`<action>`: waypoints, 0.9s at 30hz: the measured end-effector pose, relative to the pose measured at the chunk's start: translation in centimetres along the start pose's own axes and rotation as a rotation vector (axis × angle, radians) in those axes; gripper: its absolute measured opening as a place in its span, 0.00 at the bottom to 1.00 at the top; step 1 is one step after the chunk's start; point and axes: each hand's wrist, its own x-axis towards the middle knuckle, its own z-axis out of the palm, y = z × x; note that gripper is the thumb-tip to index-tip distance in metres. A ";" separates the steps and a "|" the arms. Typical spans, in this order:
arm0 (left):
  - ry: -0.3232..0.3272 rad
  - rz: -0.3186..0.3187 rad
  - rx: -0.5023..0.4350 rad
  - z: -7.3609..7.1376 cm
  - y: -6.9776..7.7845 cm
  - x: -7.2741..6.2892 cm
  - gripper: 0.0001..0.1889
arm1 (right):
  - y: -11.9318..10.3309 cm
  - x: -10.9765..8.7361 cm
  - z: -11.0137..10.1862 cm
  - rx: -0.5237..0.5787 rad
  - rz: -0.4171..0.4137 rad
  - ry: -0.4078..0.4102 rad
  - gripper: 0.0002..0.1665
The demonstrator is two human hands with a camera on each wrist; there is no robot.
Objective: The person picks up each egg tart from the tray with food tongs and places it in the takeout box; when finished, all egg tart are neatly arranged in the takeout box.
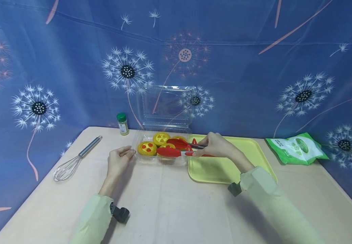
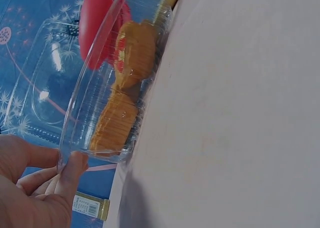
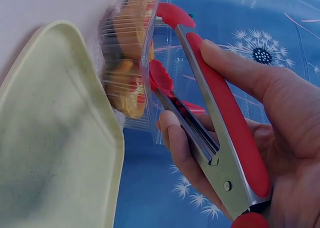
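Note:
My left hand (image 1: pixel 119 160) pinches the left rim of a clear plastic clamshell box (image 2: pixel 75 103), whose lid (image 1: pixel 165 106) stands raised against the backdrop. Several yellow egg tarts (image 1: pixel 147 148) with red or yellow tops lie inside it. From the right, my right hand (image 1: pixel 214 145) grips a pair of red-and-metal tongs (image 3: pixel 225 113), thumb on one arm and fingers round the other. The red tong heads (image 1: pixel 169 152) are spread apart over the tarts, one nearer the front wall. In the left wrist view, one head hides part of the box's far end.
Under my right forearm lies a yellow tray (image 1: pixel 208 173), close against the box. A whisk (image 1: pixel 75 162) lies at the left, and a green-capped spice jar (image 1: pixel 122 124) stands behind my left hand. A green and white packet (image 1: pixel 298 149) rests at the right edge.

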 end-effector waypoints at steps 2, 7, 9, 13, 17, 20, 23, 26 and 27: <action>0.002 0.002 0.001 0.0 0.0 0.0 0.20 | 0.2 -0.1 0.0 -0.001 -0.009 0.007 0.24; 0.007 0.001 0.017 0.0 -0.1 0.1 0.20 | 0.4 -0.4 -0.2 0.000 -0.007 0.034 0.27; 0.010 0.001 0.019 0.0 -0.2 0.1 0.19 | 0.5 -0.5 -0.3 0.009 0.003 0.043 0.29; 0.013 0.006 0.007 0.1 -0.3 0.1 0.19 | 0.9 -0.8 -0.5 0.042 0.038 0.073 0.30; 0.014 0.005 0.000 0.0 -0.3 0.1 0.19 | 1.5 -1.0 -0.6 0.047 0.068 0.115 0.30; 0.011 0.000 0.008 0.0 -0.2 0.0 0.19 | 1.8 -1.3 -0.7 0.030 0.086 0.149 0.35; 0.009 -0.004 0.016 0.0 -0.2 0.0 0.20 | 2.3 -1.9 -0.8 0.018 0.094 0.184 0.39; 0.009 -0.009 0.016 0.0 -0.1 0.0 0.19 | 3.0 -2.8 -1.1 0.017 0.097 0.217 0.40; 0.009 -0.007 0.014 0.0 -0.1 0.0 0.20 | 3.3 -3.1 -1.2 0.018 0.101 0.226 0.40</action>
